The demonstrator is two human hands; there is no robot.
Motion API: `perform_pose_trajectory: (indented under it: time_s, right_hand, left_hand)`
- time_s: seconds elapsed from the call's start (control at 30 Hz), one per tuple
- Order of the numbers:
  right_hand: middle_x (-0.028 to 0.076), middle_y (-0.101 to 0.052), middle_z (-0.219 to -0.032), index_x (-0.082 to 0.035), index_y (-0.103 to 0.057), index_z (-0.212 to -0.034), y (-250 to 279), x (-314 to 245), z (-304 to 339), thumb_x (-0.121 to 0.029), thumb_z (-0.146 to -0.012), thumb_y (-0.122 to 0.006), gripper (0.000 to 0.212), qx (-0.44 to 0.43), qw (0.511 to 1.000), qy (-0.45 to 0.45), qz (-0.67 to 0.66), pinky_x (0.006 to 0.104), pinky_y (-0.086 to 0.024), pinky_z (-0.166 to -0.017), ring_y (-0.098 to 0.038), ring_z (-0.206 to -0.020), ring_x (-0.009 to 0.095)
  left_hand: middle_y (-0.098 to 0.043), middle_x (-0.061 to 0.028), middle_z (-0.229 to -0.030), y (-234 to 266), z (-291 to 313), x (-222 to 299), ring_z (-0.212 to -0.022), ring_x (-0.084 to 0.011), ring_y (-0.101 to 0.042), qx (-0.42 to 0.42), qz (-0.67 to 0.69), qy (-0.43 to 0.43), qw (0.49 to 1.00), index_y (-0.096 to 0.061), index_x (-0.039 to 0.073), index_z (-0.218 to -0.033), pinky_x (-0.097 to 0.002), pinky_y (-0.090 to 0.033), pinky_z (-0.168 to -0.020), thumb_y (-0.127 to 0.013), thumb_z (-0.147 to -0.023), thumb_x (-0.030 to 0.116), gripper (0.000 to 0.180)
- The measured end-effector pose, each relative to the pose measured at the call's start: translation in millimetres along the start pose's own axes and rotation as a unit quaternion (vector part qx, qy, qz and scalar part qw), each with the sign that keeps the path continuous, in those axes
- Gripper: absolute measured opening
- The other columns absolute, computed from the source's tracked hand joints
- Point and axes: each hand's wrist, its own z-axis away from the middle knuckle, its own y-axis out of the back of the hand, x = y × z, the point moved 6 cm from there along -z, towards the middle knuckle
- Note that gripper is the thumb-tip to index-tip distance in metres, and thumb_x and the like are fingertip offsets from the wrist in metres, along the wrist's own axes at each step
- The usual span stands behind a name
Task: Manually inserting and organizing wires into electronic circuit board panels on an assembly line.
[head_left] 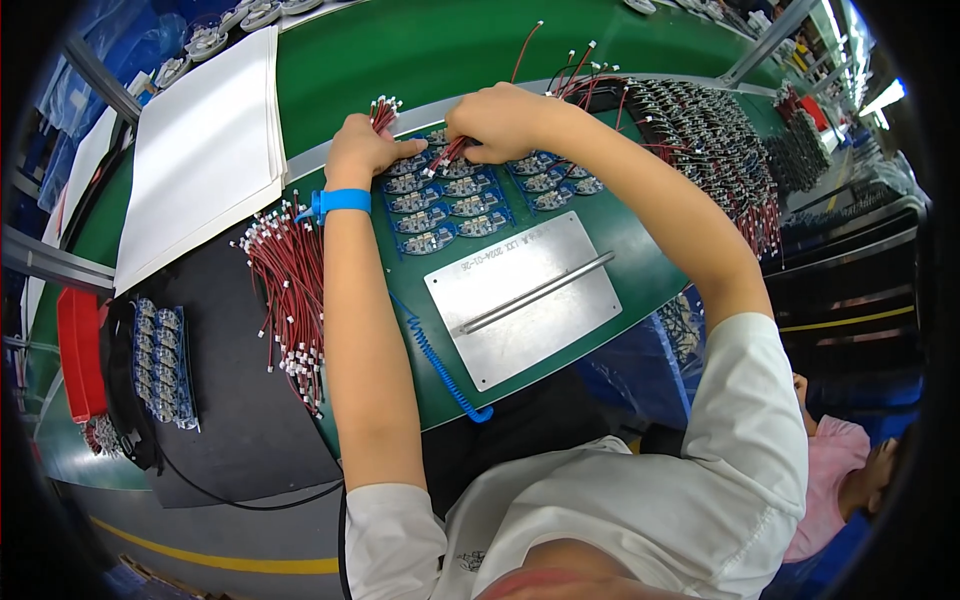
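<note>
At 12 o'clock, our left hand (362,150) clasped wires (383,112) in its fingers (408,149); our right hand (502,122) pinched more over the boards (445,208). The stack (700,150) at 2 looked wired; these boards and the wire pile (285,275) at 9 seemed unfinished. A blue bin (630,372) at 4 held small, unclear parts (682,325).

Circuit boards (428,240): on the counter (642,262), behind the metal plate (530,330)
Coiled cord (432,357): left of the plate
Wire bundle (285,285): on the mat (240,425), left of the cord
Paper sheets (205,150): behind the bundle
Wire heap (705,140): right of the boards
</note>
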Motion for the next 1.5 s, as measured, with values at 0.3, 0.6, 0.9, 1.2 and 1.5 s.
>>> perform_pose_trajectory:
  time_s: [0.3,0.6,0.9,1.2,1.5]
  right_hand:
    - [0.009,-0.065,-0.090,-0.006,-0.068,-0.088,-2.3,-15.8,4.3,-0.009,-0.074,-0.065,0.014,0.030,0.996,0.040,0.077,0.0450,-0.054,-0.071,-0.067,-0.085,0.033]
    - [0.010,-0.063,-0.090,-0.004,-0.065,-0.088,-1.7,-11.6,11.5,-0.009,-0.075,-0.063,0.014,0.090,0.994,0.054,0.006,0.0464,-0.053,-0.071,-0.065,-0.088,0.034]
    - [0.010,-0.063,-0.090,-0.004,-0.065,-0.087,1.1,-8.5,14.2,-0.011,-0.076,-0.064,0.013,0.088,0.995,0.039,-0.035,0.0458,-0.052,-0.074,-0.064,-0.089,0.034]
    - [0.009,-0.064,-0.090,-0.005,-0.067,-0.088,0.3,-10.8,11.9,-0.010,-0.074,-0.065,0.014,0.085,0.995,0.042,-0.003,0.0450,-0.053,-0.072,-0.066,-0.088,0.033]
    - [0.008,-0.066,-0.086,-0.006,-0.070,-0.082,-8.2,-17.0,1.4,-0.009,-0.066,-0.071,0.016,0.052,0.995,0.037,0.073,0.0445,-0.054,-0.066,-0.068,-0.081,0.033]
  left_hand:
    - [-0.069,-0.0138,-0.074,6.2,8.2,13.0,-0.068,-0.0279,-0.067,0.028,-0.064,0.021,0.997,-0.059,0.006,-0.068,-0.0380,-0.054,-0.067,-0.095,-0.052,0.046,0.056]
    - [-0.073,-0.0179,-0.094,11.8,14.5,18.0,-0.090,-0.0343,-0.072,-0.024,-0.108,0.074,0.991,-0.068,0.001,-0.095,-0.0430,-0.056,-0.078,-0.094,-0.054,0.047,0.067]
    - [-0.074,-0.0157,-0.092,5.7,7.6,8.8,-0.089,-0.0339,-0.071,-0.024,-0.088,0.070,0.993,-0.068,0.004,-0.089,-0.0427,-0.056,-0.077,-0.095,-0.053,0.046,0.062]
    - [-0.074,-0.0145,-0.092,5.8,9.5,11.9,-0.089,-0.0332,-0.071,-0.032,-0.085,0.073,0.993,-0.066,0.005,-0.084,-0.0433,-0.055,-0.077,-0.095,-0.054,0.045,0.058]
    - [-0.073,-0.0138,-0.089,4.9,7.0,8.5,-0.086,-0.0330,-0.071,-0.022,-0.083,0.060,0.994,-0.064,0.006,-0.082,-0.0428,-0.055,-0.077,-0.095,-0.052,0.047,0.059]
